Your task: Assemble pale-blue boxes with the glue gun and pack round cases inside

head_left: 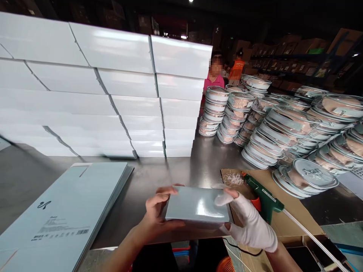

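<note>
A glossy pale blue-white box [188, 204] is held between my two hands above the front edge of the metal table. My bare left hand [159, 211] grips its left end, thumb along the near side and fingers at the far side. On the right end, my right hand [246, 221], in a white glove with bare fingertips showing, closes around the box. Just right of that hand lies a green hot glue gun [263, 196] with a long glue stick in its back. To the left, flat printed carton sheets [65, 211] lie in a pile.
A tall wall of stacked white boxes [136, 90] stands at the back left. Round clear-lidded containers [266, 147] rise in several stacks on the right. Cardboard [300, 219] with white scraps [234, 178] lies under the glue gun. A person in pink [214, 80] is behind the stacks.
</note>
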Available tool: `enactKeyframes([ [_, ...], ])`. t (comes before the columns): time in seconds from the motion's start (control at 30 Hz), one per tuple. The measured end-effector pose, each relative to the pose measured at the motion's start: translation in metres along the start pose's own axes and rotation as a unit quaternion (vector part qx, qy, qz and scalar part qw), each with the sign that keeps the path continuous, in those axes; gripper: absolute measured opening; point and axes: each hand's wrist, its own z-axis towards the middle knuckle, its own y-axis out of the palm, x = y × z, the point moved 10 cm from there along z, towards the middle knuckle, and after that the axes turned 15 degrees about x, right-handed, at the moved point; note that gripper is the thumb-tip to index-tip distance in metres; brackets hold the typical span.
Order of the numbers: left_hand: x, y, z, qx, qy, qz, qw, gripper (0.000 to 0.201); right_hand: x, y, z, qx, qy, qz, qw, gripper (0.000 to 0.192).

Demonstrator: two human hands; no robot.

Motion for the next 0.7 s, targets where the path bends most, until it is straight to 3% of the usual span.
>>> enactKeyframes([
  [0.1,0.011,0.006,0.004,-0.068,0.016,0.007,0.998,0.018,-0.019,0.014,0.006,-0.034,-0.059,0.011,0.998,0.077],
  [0.2,0.023,0.010,0.012,-0.134,0.018,0.011,0.991,0.024,-0.033,0.025,0.008,-0.047,-0.147,0.012,0.988,0.062],
  [0.37,0.030,0.015,0.019,-0.155,0.000,-0.005,0.988,0.027,-0.024,0.029,0.009,-0.071,-0.153,0.009,0.986,0.051],
  [0.5,0.022,0.010,0.020,-0.115,-0.025,-0.023,0.993,0.024,-0.016,0.021,0.001,-0.041,-0.140,-0.010,0.989,0.056],
  [0.6,0.008,-0.012,0.018,-0.031,-0.050,-0.034,0.998,0.011,0.010,-0.002,-0.014,0.112,-0.023,-0.079,0.990,0.075],
  [0.63,0.000,-0.021,0.016,0.013,-0.064,-0.034,0.997,0.010,0.015,-0.005,-0.024,0.157,-0.004,-0.133,0.979,0.078],
  [0.7,-0.018,-0.034,0.007,0.100,-0.100,-0.033,0.989,0.012,0.007,0.002,-0.045,0.205,-0.049,-0.283,0.936,0.073],
])
